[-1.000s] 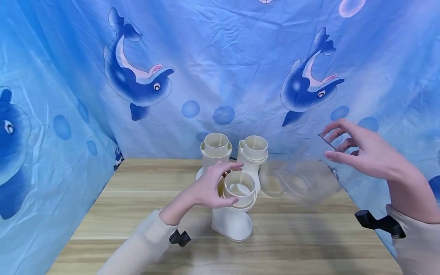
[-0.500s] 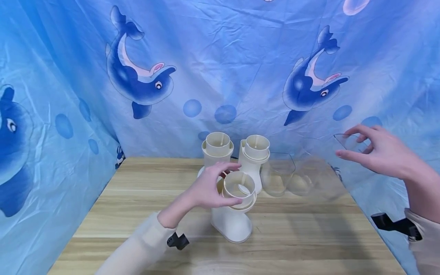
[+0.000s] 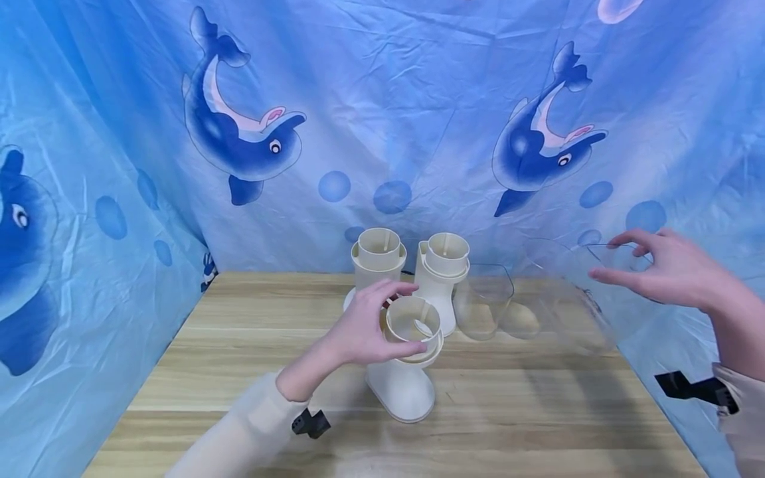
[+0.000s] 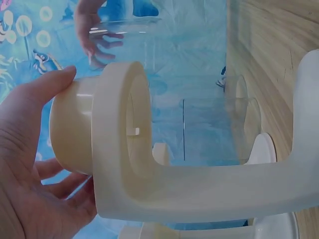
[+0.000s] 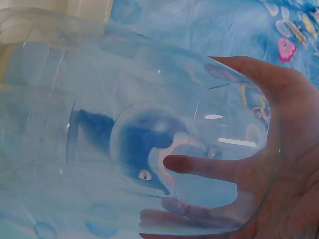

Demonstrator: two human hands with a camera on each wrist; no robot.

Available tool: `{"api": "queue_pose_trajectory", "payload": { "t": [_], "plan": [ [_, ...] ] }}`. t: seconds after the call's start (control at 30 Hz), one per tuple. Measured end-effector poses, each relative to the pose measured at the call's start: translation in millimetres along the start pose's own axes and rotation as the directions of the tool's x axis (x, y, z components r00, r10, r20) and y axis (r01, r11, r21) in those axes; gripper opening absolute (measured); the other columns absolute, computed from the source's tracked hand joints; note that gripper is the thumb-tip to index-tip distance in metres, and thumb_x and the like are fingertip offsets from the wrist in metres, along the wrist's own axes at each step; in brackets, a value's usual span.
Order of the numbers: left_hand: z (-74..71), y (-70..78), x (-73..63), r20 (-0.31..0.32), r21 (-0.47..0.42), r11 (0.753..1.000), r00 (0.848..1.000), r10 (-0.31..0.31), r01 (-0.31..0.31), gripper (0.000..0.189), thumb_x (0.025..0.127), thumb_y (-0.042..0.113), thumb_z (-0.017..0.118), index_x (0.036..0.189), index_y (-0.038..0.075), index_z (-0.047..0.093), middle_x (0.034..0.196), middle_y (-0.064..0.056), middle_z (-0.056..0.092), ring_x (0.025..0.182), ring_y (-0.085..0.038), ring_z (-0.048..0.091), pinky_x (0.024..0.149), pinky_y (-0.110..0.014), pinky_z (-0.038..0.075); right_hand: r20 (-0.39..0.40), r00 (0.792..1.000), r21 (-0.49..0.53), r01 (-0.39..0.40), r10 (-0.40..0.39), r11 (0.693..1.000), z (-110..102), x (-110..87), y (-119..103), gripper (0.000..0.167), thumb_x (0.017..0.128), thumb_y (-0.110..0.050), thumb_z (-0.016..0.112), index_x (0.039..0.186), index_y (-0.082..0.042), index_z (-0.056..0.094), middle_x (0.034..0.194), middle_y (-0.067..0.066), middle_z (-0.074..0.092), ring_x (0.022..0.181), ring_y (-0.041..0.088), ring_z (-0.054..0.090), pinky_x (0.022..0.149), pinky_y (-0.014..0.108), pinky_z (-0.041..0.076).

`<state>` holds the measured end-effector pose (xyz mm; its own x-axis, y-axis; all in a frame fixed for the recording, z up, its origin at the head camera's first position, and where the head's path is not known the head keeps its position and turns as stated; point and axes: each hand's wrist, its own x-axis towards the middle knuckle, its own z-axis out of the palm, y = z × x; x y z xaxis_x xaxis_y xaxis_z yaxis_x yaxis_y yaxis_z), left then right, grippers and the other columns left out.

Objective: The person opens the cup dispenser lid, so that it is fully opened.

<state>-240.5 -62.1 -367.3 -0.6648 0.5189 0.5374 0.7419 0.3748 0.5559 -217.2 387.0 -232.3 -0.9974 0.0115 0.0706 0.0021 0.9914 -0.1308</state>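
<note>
In the head view my left hand (image 3: 370,325) curls around a cream cylinder (image 4: 75,119) set in the ring top of the nearest white C-shaped stand (image 3: 402,392). The left wrist view has my thumb on the cylinder's wall and my other fingers along its opposite side. At the right, my right hand (image 3: 663,269) grips one end of a clear see-through container (image 5: 124,149), raised above the table. The right wrist view shows fingers spread around that rounded end. Its far end is faint in the head view.
Two similar white stands with cream cylinders, a left one (image 3: 378,255) and a right one (image 3: 439,285), stand behind. Beside them are two clear containers, one (image 3: 483,312) next to another (image 3: 518,320). A wooden table (image 3: 251,338) meets a blue dolphin-print curtain (image 3: 382,99).
My right hand has moved right and slightly down with the clear container, away from the other clear containers. My left hand has kept its place on the cream cylinder.
</note>
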Motion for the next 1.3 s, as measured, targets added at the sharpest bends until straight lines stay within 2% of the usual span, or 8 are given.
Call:
{"api": "queue_pose_trajectory", "payload": {
  "t": [0.1,0.27,0.4,0.6,0.73,0.87,1.07,1.3],
  "plan": [
    [-3.0,-4.0,0.0,0.023,0.001,1.000,1.000,0.003,-0.003,0.081,0.072,0.039,0.096,0.141,0.010,0.065,0.131,0.000,0.072,0.112,-0.019,0.068,0.094,-0.032,0.060,0.022,1.000,-0.009,-0.013,0.013,1.000,4.7,5.6,10.4,0.089,0.096,-0.064,0.067,0.144,0.007,0.044,0.132,0.050,0.043,0.114,0.062,0.045,0.077,0.069,0.050],
    [-10.8,-8.6,-2.1,0.096,-0.054,0.999,0.995,0.005,0.000,0.078,0.074,0.034,0.095,0.142,0.012,0.064,0.139,0.003,0.070,0.120,-0.016,0.067,0.096,-0.032,0.060,0.068,0.997,-0.035,-0.019,0.022,0.999,11.5,10.1,24.1,0.090,0.095,-0.064,0.068,0.140,0.011,0.045,0.130,0.054,0.043,0.108,0.064,0.051,0.077,0.069,0.052],
    [-15.5,-8.8,-3.8,0.135,-0.100,0.995,0.991,0.019,-0.006,0.079,0.074,0.030,0.095,0.144,0.011,0.062,0.141,0.002,0.070,0.123,-0.015,0.067,0.098,-0.034,0.061,0.092,0.995,-0.037,-0.034,0.037,0.999,19.7,11.6,34.9,0.091,0.096,-0.063,0.068,0.138,0.014,0.044,0.131,0.057,0.040,0.110,0.066,0.047,0.079,0.071,0.052],
    [-12.6,-9.2,-5.8,0.106,-0.083,0.996,0.993,0.048,-0.039,0.078,0.074,0.032,0.095,0.142,0.010,0.063,0.137,-0.001,0.072,0.114,-0.016,0.068,0.096,-0.032,0.062,0.135,0.988,-0.046,-0.070,0.076,0.996,40.2,17.6,53.1,0.100,0.093,-0.071,0.066,0.138,0.015,0.044,0.132,0.057,0.041,0.113,0.069,0.045,0.079,0.071,0.052],
    [-11.8,-9.3,-7.3,0.091,-0.068,0.997,0.995,0.036,-0.030,0.077,0.073,0.034,0.095,0.140,0.012,0.065,0.135,0.001,0.072,0.112,-0.016,0.067,0.095,-0.029,0.062,0.171,0.982,-0.038,-0.070,0.076,0.997,56.5,23.1,65.4,0.104,0.092,-0.074,0.064,0.141,0.015,0.044,0.136,0.057,0.037,0.120,0.073,0.035,0.083,0.075,0.049],
    [-12.9,-11.2,-8.3,0.100,-0.078,0.997,0.995,0.016,-0.008,0.076,0.074,0.030,0.094,0.142,0.010,0.064,0.137,0.000,0.071,0.118,-0.015,0.068,0.099,-0.030,0.061,0.166,0.984,-0.011,-0.064,0.065,0.998,73.2,28.8,74.5,0.105,0.094,-0.074,0.062,0.143,0.016,0.042,0.137,0.060,0.032,0.121,0.075,0.032,0.080,0.073,0.049],
    [-14.4,-11.3,-8.5,0.112,-0.098,0.995,0.993,0.022,-0.011,0.076,0.076,0.029,0.090,0.144,0.011,0.062,0.140,-0.002,0.070,0.123,-0.015,0.067,0.103,-0.031,0.060,0.165,0.982,0.042,-0.097,0.089,0.994,100.3,33.7,81.7,0.109,0.093,-0.073,0.064,0.144,0.021,0.039,0.137,0.064,0.027,0.122,0.077,0.029,0.075,0.068,0.051],
    [-12.0,-10.8,-9.9,0.069,-0.086,0.996,0.997,0.042,-0.036,0.077,0.075,0.031,0.093,0.143,0.012,0.062,0.134,-0.001,0.072,0.117,-0.016,0.069,0.100,-0.030,0.061,0.145,0.984,0.067,-0.118,0.107,0.991,120.5,38.1,83.1,0.109,0.094,-0.072,0.063,0.144,0.022,0.037,0.139,0.063,0.026,0.122,0.080,0.028,0.082,0.077,0.049]
  ]
}}
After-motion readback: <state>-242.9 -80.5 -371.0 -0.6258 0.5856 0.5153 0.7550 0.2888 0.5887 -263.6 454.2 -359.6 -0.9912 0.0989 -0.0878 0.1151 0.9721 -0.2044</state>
